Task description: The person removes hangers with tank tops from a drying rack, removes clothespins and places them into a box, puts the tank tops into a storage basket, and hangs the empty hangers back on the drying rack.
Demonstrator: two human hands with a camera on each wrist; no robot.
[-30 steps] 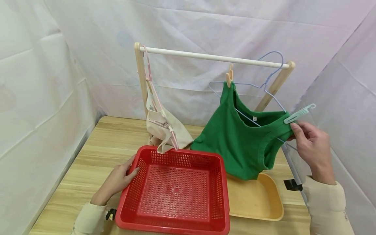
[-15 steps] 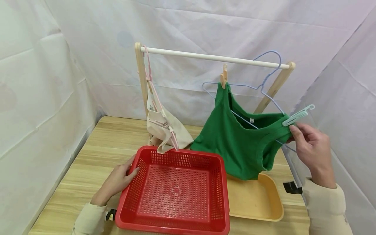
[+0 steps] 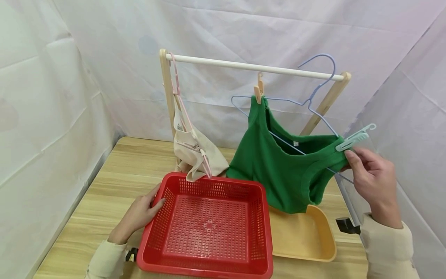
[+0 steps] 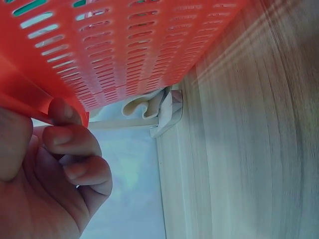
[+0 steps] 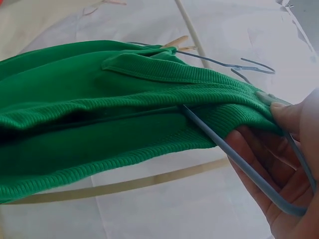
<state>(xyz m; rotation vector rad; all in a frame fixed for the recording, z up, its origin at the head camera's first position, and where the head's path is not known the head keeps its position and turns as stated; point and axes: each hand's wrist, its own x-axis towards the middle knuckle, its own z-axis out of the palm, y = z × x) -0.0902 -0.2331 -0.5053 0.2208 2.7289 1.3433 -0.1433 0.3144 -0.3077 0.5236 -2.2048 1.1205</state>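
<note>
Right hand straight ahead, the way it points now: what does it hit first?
The green top, most likely: the right hand pinches its shoulder. The blue hanger runs close by; depth is unclear.

Beige cloth (image 3: pixel 214 157) on pink hanger (image 3: pixel 177 86) at L end of rack (image 3: pixel 223 64), yel. tray (image 3: pixel 296 237) on wood tbl (image 3: pixel 122 170).

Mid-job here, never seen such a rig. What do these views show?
No machine here: these are a person's left hand and right hand. The widest view comes from the head, looking forward and down; the other two come from the wrists, each watching its hand. On the wooden table are a red basket, a yellow tray and a rack. The left hand grips the basket's rim; the right hand pinches a green top near a mint clip. A blue hanger runs through it.
</note>
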